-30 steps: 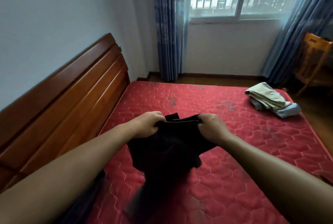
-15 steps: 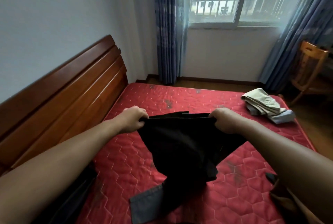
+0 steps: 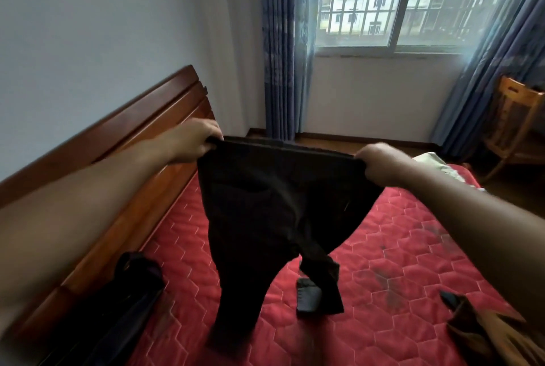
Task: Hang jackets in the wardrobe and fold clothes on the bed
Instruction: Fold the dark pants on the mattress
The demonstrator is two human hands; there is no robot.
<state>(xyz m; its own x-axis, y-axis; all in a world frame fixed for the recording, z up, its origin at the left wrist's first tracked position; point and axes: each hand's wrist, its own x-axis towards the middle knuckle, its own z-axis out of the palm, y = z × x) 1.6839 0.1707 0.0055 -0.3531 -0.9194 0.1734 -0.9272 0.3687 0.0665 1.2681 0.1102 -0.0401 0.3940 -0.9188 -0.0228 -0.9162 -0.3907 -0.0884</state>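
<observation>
View: looking down from the person's head over a bed (image 3: 407, 250) with a red quilted top, a wooden headboard (image 3: 141, 121) on the left and a window (image 3: 413, 3) ahead.
Left hand (image 3: 193, 141): clenched on the left end of the waistband of black trousers (image 3: 280, 203).
Right hand (image 3: 380, 163): clenched on the right end of the same waistband.
Trousers: held up in the air over the middle of the bed, with the waistband stretched level between the hands and both legs hanging down. Whether the hems touch the bed cannot be told.
Done so far: a pile (image 3: 436, 159) of pale folded clothes lies at the far right corner of the bed, partly hidden by the right arm.
Still to do: the trousers are spread out but not yet folded. A dark garment (image 3: 129, 292) lies loose beside the headboard, and a brown garment (image 3: 477, 333) lies loose at the near right edge.
Jackets: no wardrobe is in view, so that part cannot be judged.
Progress: probably partway through the folding.
Elsewhere: a wooden chair (image 3: 514, 118) stands well beyond the bed on the right.
</observation>
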